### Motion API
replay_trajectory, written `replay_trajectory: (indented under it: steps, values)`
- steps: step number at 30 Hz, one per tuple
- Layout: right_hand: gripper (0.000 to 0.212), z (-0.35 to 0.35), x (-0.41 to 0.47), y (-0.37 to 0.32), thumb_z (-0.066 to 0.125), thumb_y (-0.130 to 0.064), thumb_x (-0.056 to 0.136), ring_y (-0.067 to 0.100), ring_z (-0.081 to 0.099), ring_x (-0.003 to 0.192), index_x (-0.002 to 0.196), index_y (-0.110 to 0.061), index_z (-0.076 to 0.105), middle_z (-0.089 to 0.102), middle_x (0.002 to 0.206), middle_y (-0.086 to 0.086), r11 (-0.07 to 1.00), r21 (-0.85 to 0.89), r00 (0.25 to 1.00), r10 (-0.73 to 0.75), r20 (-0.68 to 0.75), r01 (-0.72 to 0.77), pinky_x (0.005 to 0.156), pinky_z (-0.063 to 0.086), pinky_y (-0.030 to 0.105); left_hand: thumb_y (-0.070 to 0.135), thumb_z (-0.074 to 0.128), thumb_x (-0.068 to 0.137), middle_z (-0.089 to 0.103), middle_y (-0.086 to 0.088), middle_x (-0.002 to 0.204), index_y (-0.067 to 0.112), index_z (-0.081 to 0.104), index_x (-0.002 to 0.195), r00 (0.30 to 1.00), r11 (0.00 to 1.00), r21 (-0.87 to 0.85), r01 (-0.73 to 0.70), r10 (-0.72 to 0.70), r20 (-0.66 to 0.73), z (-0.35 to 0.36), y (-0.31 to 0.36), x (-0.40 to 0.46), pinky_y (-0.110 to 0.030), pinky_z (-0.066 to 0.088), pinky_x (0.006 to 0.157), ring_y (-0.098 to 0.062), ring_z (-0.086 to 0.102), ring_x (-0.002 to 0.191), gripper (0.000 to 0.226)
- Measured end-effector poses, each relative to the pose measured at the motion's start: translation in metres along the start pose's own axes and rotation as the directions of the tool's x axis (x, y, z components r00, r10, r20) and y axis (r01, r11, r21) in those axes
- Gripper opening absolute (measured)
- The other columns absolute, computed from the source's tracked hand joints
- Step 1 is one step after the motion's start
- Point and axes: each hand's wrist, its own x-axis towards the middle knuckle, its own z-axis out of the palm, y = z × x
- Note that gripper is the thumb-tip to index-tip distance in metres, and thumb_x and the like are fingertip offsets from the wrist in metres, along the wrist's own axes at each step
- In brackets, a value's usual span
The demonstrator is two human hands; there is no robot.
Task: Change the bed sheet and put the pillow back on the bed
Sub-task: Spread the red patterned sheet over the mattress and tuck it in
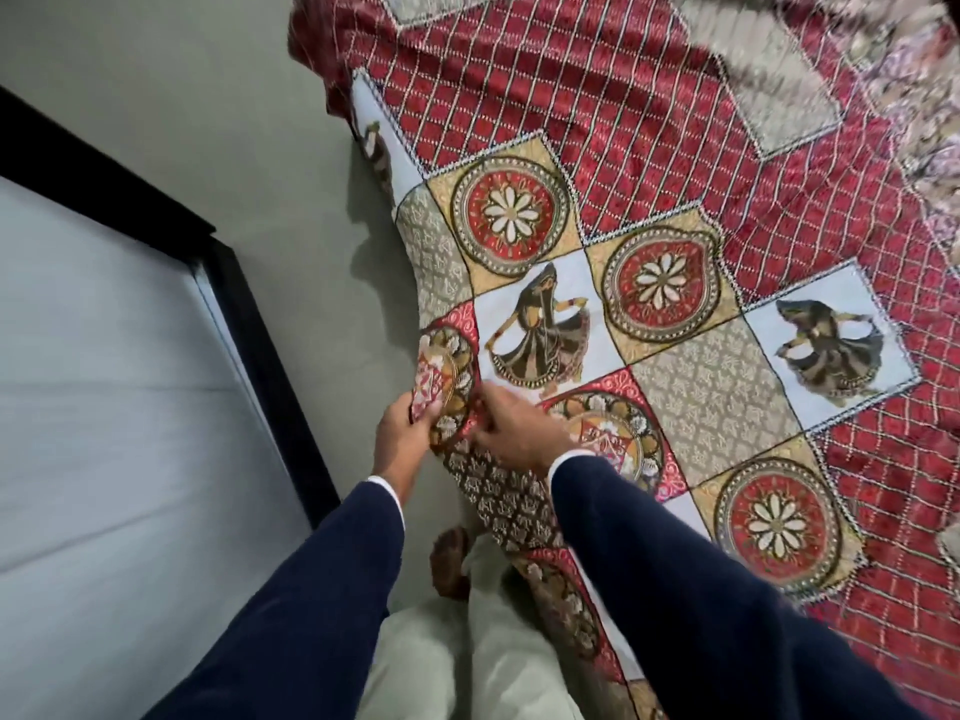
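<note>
A red patterned bed sheet (649, 210) with medallions and dancer panels lies spread over the bed, its edge hanging down toward the floor. My left hand (402, 423) grips a folded-over corner of the sheet's edge. My right hand (519, 428) pinches the same edge just beside it, fingers curled into the cloth. Both hands are close together at the bed's side. No pillow is in view.
Grey floor (218, 148) runs between the bed and a black-framed piece with a pale grey surface (104, 381) on the left. My feet and light trousers (467, 641) are below. A blurred floral cloth (914, 96) lies at the upper right.
</note>
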Motion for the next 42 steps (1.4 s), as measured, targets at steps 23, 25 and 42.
replay_trajectory:
  steps: [23, 25, 42]
  values:
    - [0.04, -0.159, 0.189, -0.036, 0.068, -0.04, 0.092, 0.018, 0.059, 0.085, 0.116, -0.015, 0.048, 0.058, 0.1, 0.001, 0.997, 0.075, 0.974, 0.051, -0.222, -0.035, 0.076, 0.053, 0.036, 0.035, 0.083, 0.081, 0.072, -0.005, 0.112, 0.019, 0.059, 0.117, 0.988, 0.857, -0.493, 0.148, -0.108, 0.109, -0.031, 0.16, 0.195, -0.043, 0.056, 0.094, -0.024, 0.07, 0.101, 0.046]
    - [0.041, -0.165, 0.197, -0.054, 0.066, -0.045, 0.092, 0.009, 0.056, 0.075, 0.114, -0.016, 0.048, 0.058, 0.09, -0.005, 0.986, 0.157, 0.98, 0.077, -0.184, -0.048, 0.067, 0.045, 0.023, 0.02, 0.077, 0.087, 0.074, -0.001, 0.108, 0.021, 0.065, 0.108, 1.0, 0.866, -0.499, 0.017, -0.002, 0.03, -0.055, 0.167, 0.203, -0.039, 0.056, 0.095, -0.024, 0.069, 0.104, 0.025]
    - [0.018, -0.209, 0.321, -0.159, 0.055, -0.024, 0.101, 0.021, 0.071, 0.083, 0.108, -0.009, 0.063, 0.072, 0.094, 0.006, 0.981, -0.145, 0.987, 0.142, 0.071, -0.131, 0.083, 0.059, 0.04, 0.022, 0.06, 0.098, 0.066, -0.004, 0.11, 0.021, 0.057, 0.12, 0.95, 0.973, 0.165, -0.16, 0.107, 0.293, -0.169, 0.213, 0.325, -0.031, 0.05, 0.074, -0.024, 0.064, 0.1, 0.023]
